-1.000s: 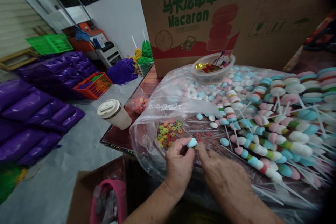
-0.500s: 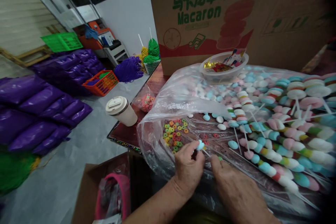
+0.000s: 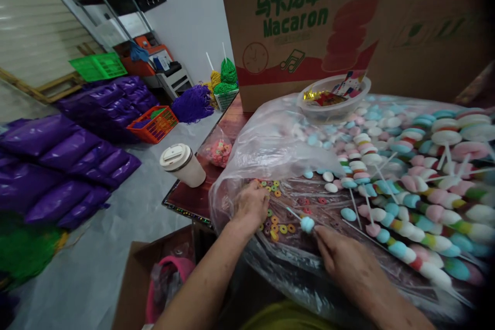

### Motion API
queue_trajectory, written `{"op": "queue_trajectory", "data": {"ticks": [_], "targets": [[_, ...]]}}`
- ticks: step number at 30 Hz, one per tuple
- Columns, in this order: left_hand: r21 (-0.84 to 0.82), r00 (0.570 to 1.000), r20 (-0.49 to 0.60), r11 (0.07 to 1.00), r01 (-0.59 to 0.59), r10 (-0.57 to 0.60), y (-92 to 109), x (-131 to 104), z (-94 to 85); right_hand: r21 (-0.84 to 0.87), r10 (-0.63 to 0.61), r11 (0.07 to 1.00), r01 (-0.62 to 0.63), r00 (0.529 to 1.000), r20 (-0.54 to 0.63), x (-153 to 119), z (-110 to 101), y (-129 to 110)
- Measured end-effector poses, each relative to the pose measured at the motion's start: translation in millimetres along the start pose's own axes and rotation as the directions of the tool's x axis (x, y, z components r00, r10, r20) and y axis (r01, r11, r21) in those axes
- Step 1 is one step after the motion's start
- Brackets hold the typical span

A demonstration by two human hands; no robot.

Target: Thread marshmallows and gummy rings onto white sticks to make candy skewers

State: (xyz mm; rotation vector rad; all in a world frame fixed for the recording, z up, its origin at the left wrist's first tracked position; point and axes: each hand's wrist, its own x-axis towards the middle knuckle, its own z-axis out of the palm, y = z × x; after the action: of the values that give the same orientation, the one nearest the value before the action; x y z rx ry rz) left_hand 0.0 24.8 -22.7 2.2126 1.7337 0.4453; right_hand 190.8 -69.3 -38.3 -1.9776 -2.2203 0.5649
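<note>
My right hand (image 3: 344, 258) is closed in a pinch on a skewer (image 3: 294, 213), which has a light blue marshmallow (image 3: 307, 224) on it just ahead of the fingertips. The white stick's free end points up and left. Over a scatter of coloured cereal rings (image 3: 275, 228) lies my left hand (image 3: 252, 203), its fingers bent down among them. Those fingertips are hidden, so whether they pinch a ring does not show. To the right, several finished marshmallow skewers (image 3: 402, 227) are piled up in pink, white and blue.
Clear plastic sheeting (image 3: 266, 149) covers the table, with loose marshmallows behind it. A plastic bowl (image 3: 332, 105) with wrappers stands before a large Macaron carton (image 3: 294, 56). A lidded cup (image 3: 183, 165) and a bag of pink rings (image 3: 219, 153) are at the left edge.
My left hand has left the blue marshmallow and moved left onto the cereal rings. My right hand has stayed near its place; the stick's bare end now points up and left.
</note>
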Motion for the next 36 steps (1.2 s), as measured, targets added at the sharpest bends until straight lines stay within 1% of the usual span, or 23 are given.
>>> {"op": "queue_trajectory", "data": {"ticks": [2,4,5,7,10,13,17,19,21,22,24,25,27,28,29,30,31,32,34,36], "targets": [[-0.239,0.999,-0.031,0.971,0.025,-0.034,1,-3,4.8,-0.022,-0.012,1.0,0.011,0.999,-0.047,-3,0,-9],[-0.468,0.996,-0.005,0.88,0.074,-0.087,4,-11,9.3,-0.05,-0.037,0.998,0.033,0.996,-0.083,-2,0,-17],[-0.539,0.994,0.012,0.837,0.099,-0.11,5,-16,11.6,-0.068,-0.04,0.997,0.034,0.995,-0.086,-1,-1,-21],[-0.594,0.989,0.008,0.795,0.124,-0.149,9,-25,15.7,-0.109,-0.032,0.994,0.026,0.998,-0.06,1,-4,-26],[-0.585,0.982,-0.052,0.802,0.118,-0.183,16,-32,19.9,-0.177,0.001,0.984,-0.007,0.999,-0.033,3,-10,-34],[-0.527,0.971,-0.128,0.843,0.105,-0.201,20,-33,20.2,-0.231,0.012,0.973,-0.014,1.0,-0.012,2,-15,-40],[-0.478,0.976,-0.142,0.875,0.078,-0.165,21,-35,19.9,-0.26,0.023,0.965,-0.023,1.0,-0.004,-2,-18,-45],[-0.457,0.977,-0.171,0.888,0.037,-0.129,23,-40,21.7,-0.272,0.028,0.962,-0.026,1.0,0.004,-4,-18,-45],[-0.424,0.979,-0.197,0.905,-0.043,-0.046,27,-49,24.3,-0.275,0.028,0.961,-0.026,1.0,0.005,-5,-15,-44],[-0.421,0.983,-0.186,0.903,-0.089,0.011,29,-52,25.3,-0.273,0.03,0.962,-0.028,1.0,0.001,-5,-14,-43],[-0.469,0.989,-0.109,0.872,-0.143,0.104,32,-56,25.4,-0.249,0.034,0.968,-0.035,0.999,-0.009,-3,-10,-38],[-0.506,0.991,-0.068,0.852,-0.131,0.112,32,-54,24.1,-0.222,0.037,0.974,-0.04,0.999,-0.014,-1,-7,-35],[-0.541,0.999,-0.035,0.839,-0.049,0.036,30,-41,19.6,-0.139,0.04,0.989,-0.045,0.999,-0.035,4,-4,-25],[-0.526,0.999,-0.045,0.851,0.001,-0.029,28,-31,17.1,-0.093,0.046,0.994,-0.05,0.998,-0.051,6,-3,-20],[-0.476,0.993,-0.09,0.879,0.03,-0.082,26,-19,15.0,-0.056,0.057,0.997,-0.06,0.996,-0.063,7,-2,-16],[-0.414,0.994,-0.092,0.91,0.023,-0.066,25,-7,13.6,-0.032,0.068,0.997,-0.07,0.995,-0.072,8,-3,-12],[-0.362,0.998,-0.045,0.932,0.015,-0.034,24,4,13.2,-0.023,0.079,0.996,-0.081,0.994,-0.076,9,-4,-9],[-0.35,0.999,0.005,0.936,0.041,-0.042,24,13,13.7,-0.025,0.088,0.996,-0.09,0.993,-0.077,8,-5,-7],[-0.363,0.996,0.064,0.929,0.075,-0.056,24,23,15.9,-0.049,0.099,0.993,-0.103,0.992,-0.073,6,-8,-5],[-0.458,0.992,0.097,0.881,0.121,-0.086,23,21,17.5,-0.069,0.101,0.992,-0.106,0.992,-0.079,2,-9,-6]]}}
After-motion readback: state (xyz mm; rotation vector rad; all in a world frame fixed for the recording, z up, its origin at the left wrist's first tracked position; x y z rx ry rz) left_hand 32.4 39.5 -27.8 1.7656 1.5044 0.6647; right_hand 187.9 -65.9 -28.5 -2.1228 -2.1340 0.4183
